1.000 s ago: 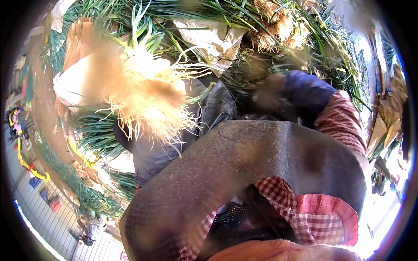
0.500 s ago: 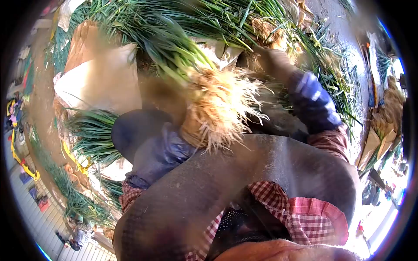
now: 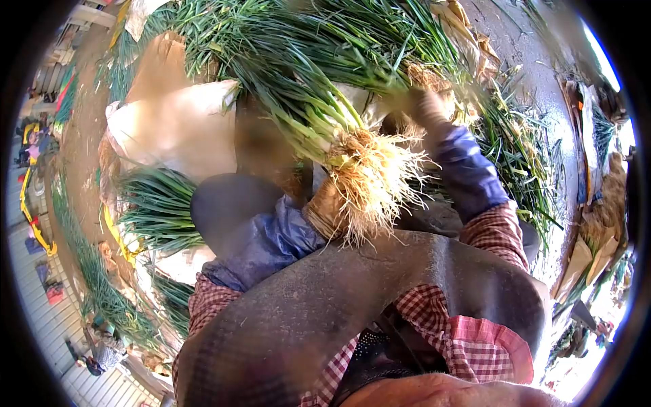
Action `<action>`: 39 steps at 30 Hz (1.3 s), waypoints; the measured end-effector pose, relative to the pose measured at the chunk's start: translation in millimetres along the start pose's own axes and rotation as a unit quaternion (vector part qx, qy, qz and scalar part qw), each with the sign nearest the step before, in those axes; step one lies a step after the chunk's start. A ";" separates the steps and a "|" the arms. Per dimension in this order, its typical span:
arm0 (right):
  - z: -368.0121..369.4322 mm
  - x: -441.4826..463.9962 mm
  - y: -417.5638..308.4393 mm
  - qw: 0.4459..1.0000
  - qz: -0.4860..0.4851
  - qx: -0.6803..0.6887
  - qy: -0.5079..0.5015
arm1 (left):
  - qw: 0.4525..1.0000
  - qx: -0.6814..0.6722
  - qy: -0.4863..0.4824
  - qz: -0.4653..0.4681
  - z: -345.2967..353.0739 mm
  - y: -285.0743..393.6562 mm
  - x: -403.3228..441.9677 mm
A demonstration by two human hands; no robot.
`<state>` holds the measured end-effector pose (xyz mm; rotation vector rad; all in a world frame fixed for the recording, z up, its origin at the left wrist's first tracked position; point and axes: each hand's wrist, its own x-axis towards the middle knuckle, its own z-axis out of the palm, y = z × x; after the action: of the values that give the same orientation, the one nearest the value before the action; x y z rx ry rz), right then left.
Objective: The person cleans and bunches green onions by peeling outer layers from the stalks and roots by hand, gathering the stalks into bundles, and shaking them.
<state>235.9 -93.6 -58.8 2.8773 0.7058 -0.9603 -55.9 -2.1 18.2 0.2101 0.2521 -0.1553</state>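
Observation:
A thick bunch of green onions (image 3: 325, 129) slants across my lap, its tangled pale roots facing me and its leaves pointing up and left. My gloved left hand (image 3: 327, 205) is closed around it from below, mostly covered by the roots. At the near edge of a large heap of green onions (image 3: 325, 41), my right hand (image 3: 428, 110) reaches beside the root ends (image 3: 428, 78). Its fingers are blurred and partly hidden, so their grip cannot be made out. Both forearms wear blue sleeve covers over checked cloth.
A pale sheet or sack (image 3: 173, 129) lies left of the heap. Below it rests another bunch of green onions (image 3: 159, 209), near my knee (image 3: 227, 203). Loose leaves (image 3: 522, 149) are strewn on the right. A person (image 3: 105, 349) is far off at lower left.
The bunch in my left hand sits slightly lower and further right in the view, its roots less blurred. My right hand stays by the heap's root ends, slightly lower in view.

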 end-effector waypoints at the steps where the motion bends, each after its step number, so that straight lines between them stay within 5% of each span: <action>1: -18.5 -16.3 14.5 0.994 -0.021 0.008 0.106 | 0.997 -0.061 -0.043 -0.012 2.7 1.6 0.3; 2: -37.2 -32.7 28.7 0.976 -0.043 0.012 0.211 | 0.988 -0.122 -0.086 -0.026 5.6 2.8 1.1; 4: -68.3 -69.8 49.4 0.879 -0.114 0.242 0.394 | 0.990 -0.118 -0.077 -0.018 10.3 5.0 2.9; 5: -84.3 -103.9 40.2 0.774 -0.115 0.501 0.369 | 0.991 -0.112 -0.067 -0.006 10.8 7.4 1.1; 7: -85.0 -117.1 47.4 0.762 -0.059 0.520 0.380 | 0.995 -0.087 -0.051 -0.004 7.4 9.4 1.3; 9: -56.0 -108.7 51.5 0.850 -0.109 0.395 0.332 | 0.986 -0.149 -0.068 -0.013 6.9 9.1 4.8; 10: -31.1 -93.1 51.6 0.871 -0.234 0.277 0.332 | 0.992 -0.112 -0.050 0.001 8.5 9.9 4.8; 11: -11.3 -85.3 60.4 0.861 -0.263 0.384 0.207 | 0.992 -0.113 -0.048 -0.003 9.4 10.1 3.6; 12: 2.3 -85.8 60.0 0.834 -0.259 0.480 0.083 | 0.992 -0.121 -0.044 -0.009 10.3 9.8 1.8; 13: 7.1 -107.0 42.9 0.655 -0.123 0.727 -0.166 | 0.991 -0.127 -0.040 -0.015 10.5 9.0 0.9; 15: 22.6 -118.3 16.6 0.602 -0.147 0.761 -0.192 | 0.990 -0.134 -0.034 -0.027 12.2 5.1 2.2; 16: 34.6 -117.2 8.4 0.688 -0.192 0.696 -0.074 | 0.995 -0.095 0.002 -0.009 16.2 1.4 4.3; 17: 33.2 -127.3 -3.8 0.531 -0.165 0.789 -0.263 | 0.998 -0.054 0.037 0.009 19.1 -0.7 6.2; 19: 61.7 -111.4 -7.3 0.569 -0.215 0.763 -0.218 | 0.996 -0.070 0.056 -0.016 7.4 -3.5 10.5; 21: 71.1 -111.9 -19.9 0.535 -0.211 0.787 -0.223 | 0.972 -0.214 -0.009 -0.096 2.9 -3.3 13.7; 24: 68.7 -120.1 -24.3 0.459 -0.161 0.838 -0.248 | 0.987 -0.143 0.023 -0.065 7.4 -2.9 11.9; 26: 60.5 -125.5 -17.8 0.552 -0.302 0.757 -0.175 | 0.995 -0.090 0.030 -0.034 7.6 -1.0 10.1; 28: 42.3 -135.0 -17.9 0.613 -0.345 0.704 -0.100 | 0.981 -0.182 -0.038 -0.050 6.5 0.2 8.2; 33: 37.9 -105.9 -4.7 0.593 -0.371 0.711 -0.079 | 0.994 -0.109 0.014 -0.016 12.9 -1.2 7.5; 36: 114.5 52.5 32.1 0.635 -0.330 0.692 -0.095 | 0.996 -0.078 0.041 -0.028 4.5 -8.3 12.7; 38: 114.3 79.7 7.4 0.681 -0.420 0.600 0.020 | 0.995 -0.081 0.048 -0.043 -6.8 -11.7 14.5; 39: 109.0 71.2 -1.1 0.688 -0.385 0.615 0.011 | 0.995 -0.081 0.050 -0.040 -4.1 -10.7 13.2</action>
<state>224.4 -81.4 -187.9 3.5430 2.0400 -2.1901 -46.1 -13.2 8.9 0.0459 0.3710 -0.2039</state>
